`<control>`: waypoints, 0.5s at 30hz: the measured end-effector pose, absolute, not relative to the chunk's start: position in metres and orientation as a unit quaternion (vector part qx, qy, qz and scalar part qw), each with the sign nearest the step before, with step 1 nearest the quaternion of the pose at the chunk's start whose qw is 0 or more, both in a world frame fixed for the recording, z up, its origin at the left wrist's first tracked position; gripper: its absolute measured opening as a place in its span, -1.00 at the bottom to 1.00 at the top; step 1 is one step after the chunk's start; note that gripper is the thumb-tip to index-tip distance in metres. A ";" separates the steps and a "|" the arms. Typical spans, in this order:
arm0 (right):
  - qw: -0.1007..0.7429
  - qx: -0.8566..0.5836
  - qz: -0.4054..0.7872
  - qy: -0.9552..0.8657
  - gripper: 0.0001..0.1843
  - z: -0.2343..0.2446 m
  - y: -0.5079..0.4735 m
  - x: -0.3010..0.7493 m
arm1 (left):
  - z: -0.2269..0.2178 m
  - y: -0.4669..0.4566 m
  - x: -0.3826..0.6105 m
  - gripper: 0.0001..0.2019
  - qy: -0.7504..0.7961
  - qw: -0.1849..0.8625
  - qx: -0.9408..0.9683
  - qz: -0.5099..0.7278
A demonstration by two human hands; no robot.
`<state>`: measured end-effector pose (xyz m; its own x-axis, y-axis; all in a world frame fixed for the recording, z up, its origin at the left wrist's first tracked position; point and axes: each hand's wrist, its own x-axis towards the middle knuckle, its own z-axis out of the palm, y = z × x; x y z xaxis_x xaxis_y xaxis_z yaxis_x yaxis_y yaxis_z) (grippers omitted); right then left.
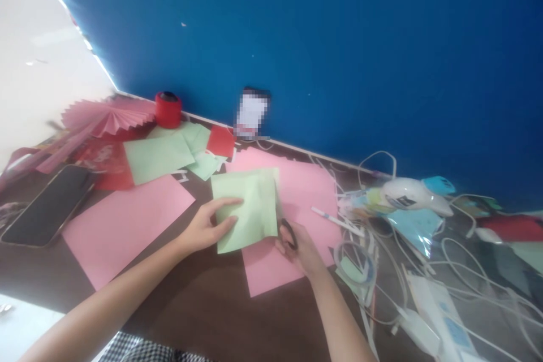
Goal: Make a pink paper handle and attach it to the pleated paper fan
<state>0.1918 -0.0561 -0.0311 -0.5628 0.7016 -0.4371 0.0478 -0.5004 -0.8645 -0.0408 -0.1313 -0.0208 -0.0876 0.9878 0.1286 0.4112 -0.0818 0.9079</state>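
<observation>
A light green sheet of paper (248,209) is in front of me, over pink paper. My left hand (206,227) grips its left side, with the thumb and a finger showing on top; the other fingers are hidden. At the sheet's right edge, my right hand (299,244) is closed around a pair of scissors (289,235) with dark handles. The blades run up along that edge and are blurred. Pink sheets (309,186) lie beneath and behind the green paper.
Another pink sheet (127,232) and a phone (48,206) lie left. Green sheets (159,157), a red roll (168,110) and a pink pleated fan (108,116) sit behind them. White cables (458,263), a white bottle-like object (409,192) and a power adapter (419,331) crowd the right.
</observation>
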 end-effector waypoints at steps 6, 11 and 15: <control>0.221 -0.435 0.747 -0.450 -0.62 -0.035 -0.056 0.193 | -0.019 -0.132 -0.039 -0.71 0.580 0.349 0.595 0.433; 0.222 -0.456 0.737 -0.448 -0.66 -0.038 -0.057 0.195 | -0.020 -0.133 -0.039 -0.71 0.579 0.352 0.595 0.432; 0.222 -0.467 0.727 -0.452 -0.65 -0.039 -0.058 0.194 | -0.023 -0.133 -0.038 -0.71 0.571 0.354 0.597 0.438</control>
<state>0.1944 -0.0577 -0.0388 -0.4662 0.7445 -0.4779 0.0999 -0.4925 -0.8646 -0.0384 -0.1328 -0.0230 -0.0367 0.9922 0.1191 0.3718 -0.0970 0.9232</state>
